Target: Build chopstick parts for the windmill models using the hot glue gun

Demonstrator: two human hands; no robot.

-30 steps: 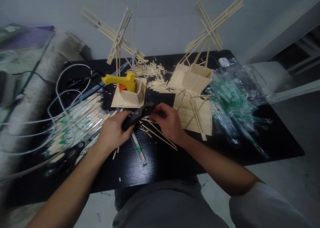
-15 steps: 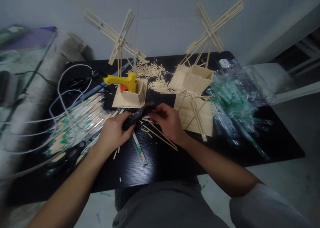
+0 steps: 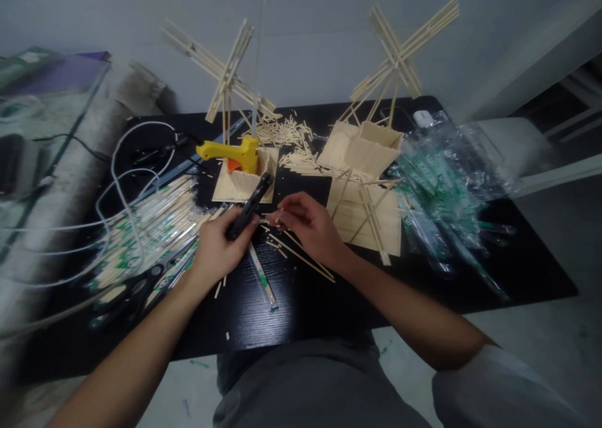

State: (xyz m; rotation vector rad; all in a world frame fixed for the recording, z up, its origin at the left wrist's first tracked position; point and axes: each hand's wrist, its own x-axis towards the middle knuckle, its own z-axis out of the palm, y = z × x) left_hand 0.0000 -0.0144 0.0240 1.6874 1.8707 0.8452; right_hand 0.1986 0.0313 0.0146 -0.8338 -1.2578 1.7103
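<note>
My left hand (image 3: 220, 241) is wrapped round a slim black hand tool (image 3: 251, 203), whose exact kind I cannot make out. Its far end points up and right, in front of a small box of wooden sticks. My right hand (image 3: 313, 230) is just to the right, thumb and fingers pinched together; what sits between them is too small to tell. Below the hands lie loose thin sticks (image 3: 303, 252), short cut pieces (image 3: 276, 247) and a chopstick in a clear wrapper (image 3: 261, 274).
A yellow glue gun (image 3: 244, 155) rests on the left stick box (image 3: 263, 182). Two stick windmills (image 3: 227, 77) rise at the back. Wrapped chopsticks (image 3: 150, 227), scissors (image 3: 136, 290) and white cables (image 3: 113, 177) lie left; a stick panel (image 3: 348, 208) and plastic wrappers (image 3: 437, 183) lie right.
The black tool has swung to a steeper angle, its far end moving up and left, away from my right hand. My right hand has shifted slightly left with its fingers pinched.
</note>
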